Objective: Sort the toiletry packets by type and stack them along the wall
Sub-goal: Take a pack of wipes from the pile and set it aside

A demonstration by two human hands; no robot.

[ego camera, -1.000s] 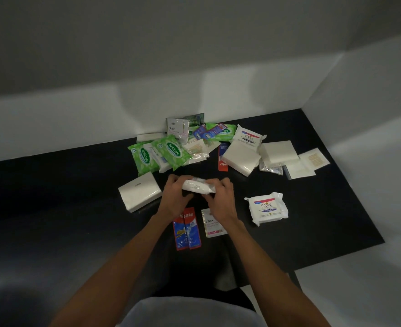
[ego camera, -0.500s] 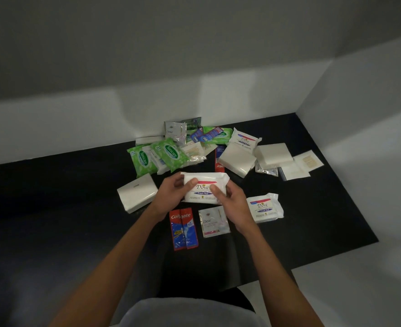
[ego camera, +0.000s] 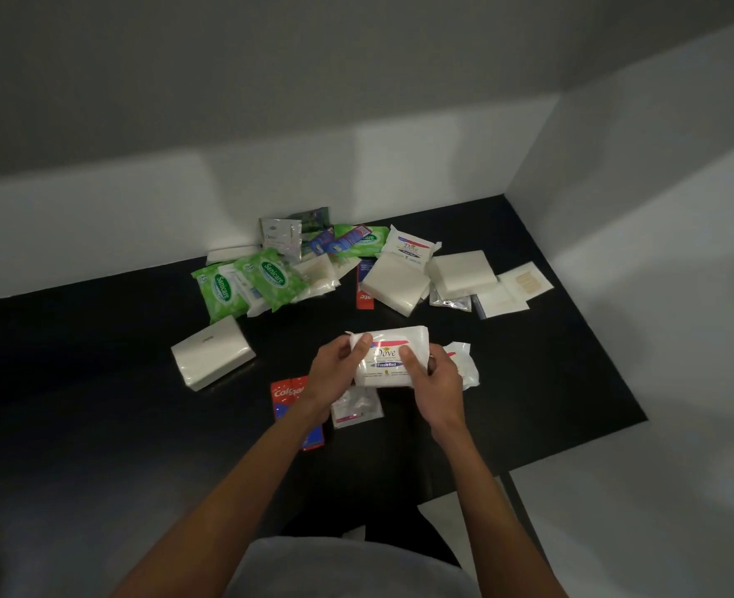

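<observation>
Black matte tabletop against white walls: the left hand and right hand grip a soft, crinkly white wipes pack by its ends, label up, mid-table. Half a second on, it has shifted right and now overlaps a second white pack. Glossy green packs crowd the far wall; bare table lies left and right.

Packet heap crowds back wall, open black tabletop left and far right
</observation>
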